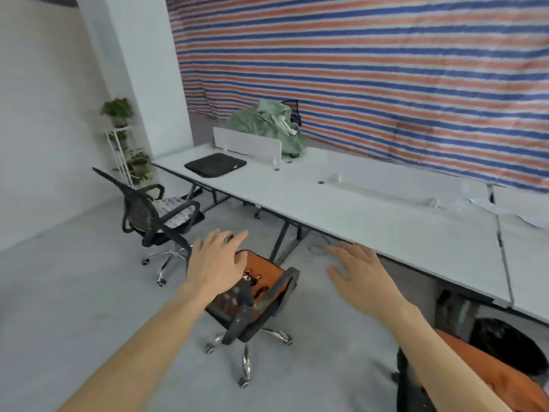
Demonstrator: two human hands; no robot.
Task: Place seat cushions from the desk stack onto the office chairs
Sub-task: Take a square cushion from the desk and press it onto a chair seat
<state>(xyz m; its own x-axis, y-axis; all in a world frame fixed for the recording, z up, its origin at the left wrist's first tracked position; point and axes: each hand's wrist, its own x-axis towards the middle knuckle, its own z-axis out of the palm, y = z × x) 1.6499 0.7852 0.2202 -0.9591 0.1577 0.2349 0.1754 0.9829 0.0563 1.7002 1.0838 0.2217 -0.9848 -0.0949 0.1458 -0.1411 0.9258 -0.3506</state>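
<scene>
Head view, looking down across an office with a grey floor. The person's left hand [218, 260] is open, fingers spread and a ring on one finger. It is stretched out over the back edge of an orange cushion [263, 275]; whether it touches the cushion cannot be told. The cushion lies flat on the seat of the near chair [258, 316], a black office chair on a chrome wheeled base that stands just in front of the desk [371, 215].

The right hand [358, 272] is also open and holds nothing, its palm facing down above the floor near the desk's front edge.

Further left stands a far chair [148, 215], black mesh, with a patterned cushion [175, 208] in grey and white on its seat.

On the far end of the long white desk lies a flat black cushion [215, 165]. Behind it stands a white divider panel [246, 144], and behind that sits a green cloth bundle [267, 126].

At the bottom right corner, a second orange cushion [511, 391] with a black patch shows partly behind the right forearm.

A white plant stand [120, 156] holding potted plants is by the left wall. A red, white and blue striped tarp [371, 69] covers the back wall.
</scene>
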